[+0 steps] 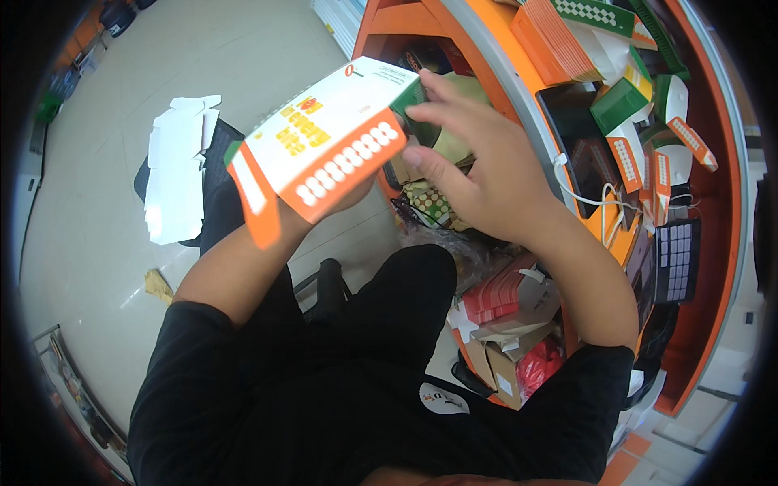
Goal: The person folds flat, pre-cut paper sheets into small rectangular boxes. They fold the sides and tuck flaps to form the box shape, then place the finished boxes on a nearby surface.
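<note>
A white, orange and green cardboard box is held up in front of me, tilted, with an orange flap hanging loose at its near left end. My left hand supports it from below, its fingers mostly hidden behind the cardboard. At the far right end, by the green edge, my right hand has its fingers and thumb spread apart. The fingertips are at or against that end; firm contact cannot be made out.
Flattened white cartons lie on a dark seat at left. On the orange counter at right are stacked orange cartons, several small boxes, a white cable and a keypad. Red cartons fill a lower spot beside my knee.
</note>
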The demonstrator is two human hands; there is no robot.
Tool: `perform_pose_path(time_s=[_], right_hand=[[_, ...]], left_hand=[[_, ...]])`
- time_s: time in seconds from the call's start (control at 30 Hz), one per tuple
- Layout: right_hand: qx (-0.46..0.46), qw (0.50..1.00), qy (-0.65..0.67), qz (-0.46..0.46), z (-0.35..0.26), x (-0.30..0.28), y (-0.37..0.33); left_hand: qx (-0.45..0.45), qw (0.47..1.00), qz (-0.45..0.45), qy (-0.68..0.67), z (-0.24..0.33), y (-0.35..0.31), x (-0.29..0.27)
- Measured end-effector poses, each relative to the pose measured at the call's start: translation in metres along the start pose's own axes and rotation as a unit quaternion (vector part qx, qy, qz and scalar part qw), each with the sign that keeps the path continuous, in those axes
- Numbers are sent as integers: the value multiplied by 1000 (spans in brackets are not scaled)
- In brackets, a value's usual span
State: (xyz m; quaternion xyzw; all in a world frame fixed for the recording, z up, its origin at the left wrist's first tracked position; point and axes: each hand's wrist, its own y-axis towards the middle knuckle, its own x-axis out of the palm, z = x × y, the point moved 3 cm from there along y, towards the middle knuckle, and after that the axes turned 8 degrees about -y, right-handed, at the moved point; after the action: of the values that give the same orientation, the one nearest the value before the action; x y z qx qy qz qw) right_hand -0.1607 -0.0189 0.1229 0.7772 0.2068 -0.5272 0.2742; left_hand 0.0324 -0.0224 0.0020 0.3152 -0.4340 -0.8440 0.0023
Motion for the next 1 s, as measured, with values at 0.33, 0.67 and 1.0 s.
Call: perform_pose_path(time_s=[0.33, 0.67, 1.0], right_hand=[[-149, 962, -226, 48, -21, 4, -3], [-59, 972, -159, 163, 4, -17, 5], [39, 994, 98, -17, -10, -7, 6]], left_hand=[[96, 993, -69, 18, 3, -11, 25], [-358, 354, 32, -864, -1, 35, -3], [-325, 331, 58, -884, -10, 14, 25]])
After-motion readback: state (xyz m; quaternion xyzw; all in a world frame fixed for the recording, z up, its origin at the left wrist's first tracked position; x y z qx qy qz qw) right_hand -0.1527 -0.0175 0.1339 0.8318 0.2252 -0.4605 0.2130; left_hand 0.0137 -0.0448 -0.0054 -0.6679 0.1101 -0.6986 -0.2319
